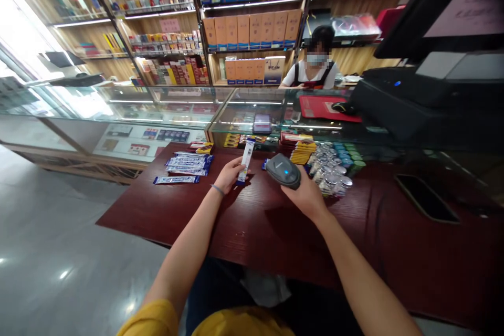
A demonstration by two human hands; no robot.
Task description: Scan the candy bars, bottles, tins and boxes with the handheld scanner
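Note:
My left hand (231,174) grips a slim white and blue packet (247,160), held upright above the table with a barcode showing near its top. In my right hand (309,197) is a dark grey barcode scanner (282,169) with a lit blue light, its head pointing left toward the packet. A pile of similar blue and white packets (189,163) lies left of my hands, with a single packet (176,180) in front of the pile. Right behind the scanner are yellow and red boxes (302,149) and many small silver-topped containers (331,168).
The dark red table (244,236) meets a glass display counter (220,115). A phone (427,198) lies at the right, below a black monitor (444,16). Behind the counter sits a masked person (314,71) before stocked shelves (248,31). A red mat (321,107) holds a mouse (342,108).

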